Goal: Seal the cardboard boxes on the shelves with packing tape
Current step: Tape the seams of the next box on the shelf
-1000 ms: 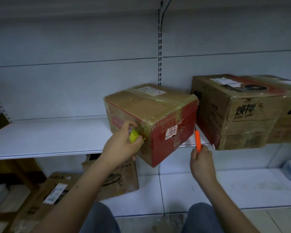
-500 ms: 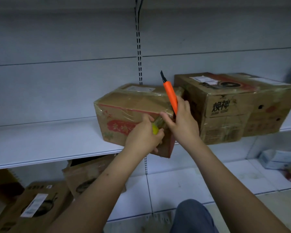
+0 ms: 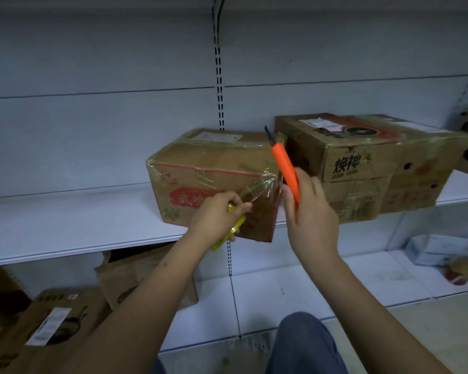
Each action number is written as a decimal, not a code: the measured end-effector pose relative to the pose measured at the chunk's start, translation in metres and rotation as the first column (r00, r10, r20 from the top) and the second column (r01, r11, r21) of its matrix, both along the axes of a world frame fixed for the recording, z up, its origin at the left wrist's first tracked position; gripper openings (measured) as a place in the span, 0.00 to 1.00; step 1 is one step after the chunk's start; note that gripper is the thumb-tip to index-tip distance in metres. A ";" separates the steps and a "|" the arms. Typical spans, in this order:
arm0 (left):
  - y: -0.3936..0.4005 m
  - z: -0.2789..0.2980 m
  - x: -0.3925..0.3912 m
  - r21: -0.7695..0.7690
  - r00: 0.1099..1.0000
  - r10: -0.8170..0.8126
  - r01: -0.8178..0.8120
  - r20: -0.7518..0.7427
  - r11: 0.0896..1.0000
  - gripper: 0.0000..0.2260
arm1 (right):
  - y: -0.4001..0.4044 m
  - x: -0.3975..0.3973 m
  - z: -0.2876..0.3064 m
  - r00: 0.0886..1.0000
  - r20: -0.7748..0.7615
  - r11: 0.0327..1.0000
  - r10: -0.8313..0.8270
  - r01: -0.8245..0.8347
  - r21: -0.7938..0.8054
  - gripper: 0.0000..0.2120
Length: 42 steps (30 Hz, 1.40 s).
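Nearly done: front box (image 3: 208, 168) wrapped, my left hand (image 3: 216, 214) gripping the tape roll (image 3: 234, 228), strand uncut, right hand (image 3: 308, 211) clasping the orange cutter (image 3: 285, 168).

Both bare forearms reach forward and up. The left hand (image 3: 217, 214) is curled, knuckles up, thumb and fingers closed round what it grips. Just beside it to the right and slightly higher, the right hand (image 3: 310, 211) is fisted upright, thumb laid along its hold.
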<state>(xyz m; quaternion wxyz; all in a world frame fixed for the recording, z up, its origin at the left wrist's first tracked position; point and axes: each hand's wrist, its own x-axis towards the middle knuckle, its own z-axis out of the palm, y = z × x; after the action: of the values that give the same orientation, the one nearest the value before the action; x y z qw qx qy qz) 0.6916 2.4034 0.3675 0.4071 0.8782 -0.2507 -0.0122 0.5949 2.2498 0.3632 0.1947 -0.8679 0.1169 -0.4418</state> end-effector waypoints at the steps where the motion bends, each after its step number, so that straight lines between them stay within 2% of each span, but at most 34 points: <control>1: -0.001 -0.002 0.000 -0.015 1.000 0.003 -0.003 -0.001 1.000 0.10 | 0.006 -0.009 -0.006 1.000 0.005 0.999 0.008 -0.008 -0.043 0.23; 3: -0.003 -0.005 -0.001 -0.037 1.000 0.003 -0.003 0.007 0.999 0.11 | 0.009 -0.014 -0.024 0.997 -0.075 0.987 0.011 -0.023 -0.159 0.22; 5: -0.004 -0.005 0.000 -0.050 1.000 -0.002 0.002 -0.003 0.999 0.12 | 0.001 -0.013 -0.050 0.970 -0.240 0.973 -0.030 -0.027 -0.229 0.22; 7: -0.003 -0.004 0.001 -0.032 1.000 -0.010 0.010 -0.001 0.999 0.13 | -0.015 -0.020 -0.076 0.918 -0.392 0.979 -0.057 -0.027 -0.204 0.20; 10: -0.001 -0.004 0.009 -0.013 1.000 0.017 -0.017 0.005 1.000 0.13 | -0.036 -0.043 -0.100 0.890 -0.447 0.990 -0.091 0.034 -0.133 0.19; 12: 0.006 -0.010 0.015 -0.025 0.999 0.027 -0.028 -0.028 0.999 0.13 | -0.041 -0.055 -0.103 0.907 -0.416 0.998 -0.065 0.049 -0.049 0.21; 15: 0.021 -0.021 0.017 -0.111 0.997 -0.014 0.006 -0.079 0.994 0.13 | -0.030 -0.062 -0.105 0.946 -0.319 0.998 0.056 -0.057 0.007 0.23; 17: 0.035 -0.031 0.012 -0.186 0.991 -0.011 -0.013 -0.130 0.982 0.13 | -0.015 -0.057 -0.110 0.942 -0.309 0.992 0.130 -0.125 0.037 0.23; 19: 0.056 -0.047 0.008 -0.264 0.978 0.049 -0.102 -0.201 0.959 0.14 | 0.005 -0.044 -0.113 0.928 -0.315 0.980 0.199 -0.181 0.085 0.23; 22: 0.098 -0.071 0.005 -0.415 0.934 0.185 -0.306 -0.307 0.857 0.15 | 0.046 -0.013 -0.108 0.875 -0.336 0.937 0.348 -0.332 0.106 0.25; 25: 0.148 -0.090 0.008 -0.469 0.873 0.318 -0.470 -0.370 0.748 0.12 | 0.102 0.033 -0.103 0.806 -0.394 0.872 0.442 -0.489 -0.023 0.26; 27: 0.179 -0.096 0.011 -0.511 0.839 0.332 -0.530 -0.431 0.677 0.06 | 0.143 0.074 -0.101 0.823 -0.384 0.822 0.418 -0.523 -0.224 0.26; 30: 0.222 -0.101 0.022 -0.502 0.824 0.361 -0.556 -0.437 0.662 0.05 | 0.200 0.142 -0.109 0.841 -0.346 0.747 0.415 -0.532 -0.399 0.24; 33: 0.250 -0.104 0.030 -0.476 0.838 0.376 -0.536 -0.395 0.697 0.02 | 0.238 0.204 -0.114 0.843 -0.415 0.753 0.342 -0.510 -0.415 0.22; 36: 0.263 -0.111 0.036 -0.456 0.829 0.370 -0.545 -0.420 0.703 0.09 | 0.251 0.239 -0.110 0.849 -0.430 0.783 0.306 -0.481 -0.394 0.13; 38: 0.269 -0.117 0.040 -0.454 0.820 0.366 -0.555 -0.440 0.697 0.08 | 0.254 0.246 -0.108 0.872 -0.331 0.795 0.361 -0.473 -0.379 0.19; 39: 0.272 -0.121 0.043 -0.461 0.817 0.358 -0.558 -0.453 0.690 0.07 | 0.259 0.240 -0.104 0.850 -0.283 0.794 0.444 -0.519 -0.316 0.22; 40: 0.274 -0.125 0.046 -0.471 0.818 0.349 -0.556 -0.458 0.685 0.06 | 0.264 0.230 -0.098 0.788 -0.254 0.765 0.560 -0.610 -0.206 0.25; 42: 0.276 -0.131 0.050 -0.489 0.830 0.328 -0.537 -0.452 0.687 0.06 | 0.277 0.211 -0.089 0.543 -0.342 0.605 0.767 -0.789 0.105 0.28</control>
<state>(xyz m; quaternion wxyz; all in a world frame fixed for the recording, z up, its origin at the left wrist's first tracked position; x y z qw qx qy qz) 0.7414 2.6798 0.2365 0.6887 0.7232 0.0479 0.0190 0.8058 2.5264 0.2746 0.3191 -0.8987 -0.2611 -0.1496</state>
